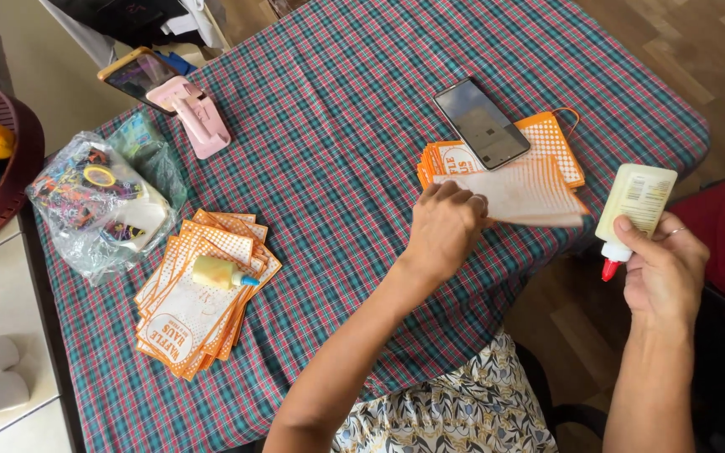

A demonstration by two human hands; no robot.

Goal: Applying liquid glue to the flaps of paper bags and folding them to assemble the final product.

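Note:
My left hand (445,228) grips one orange-and-white paper bag (526,195) by its left end, lifted just above a stack of the same bags (547,138) on the plaid tablecloth (337,126). My right hand (663,270) holds a pale yellow glue bottle (636,201) tilted down, its red tip pointing past the table's right edge. A black phone (481,122) lies on top of that stack.
A second pile of orange bags (199,315) sits at the left with a small yellow bottle (218,273) on it. Nearby are a clear plastic bag of coloured items (94,205), a pink phone stand (197,117) holding a phone (138,74), and a dark red basket (10,168).

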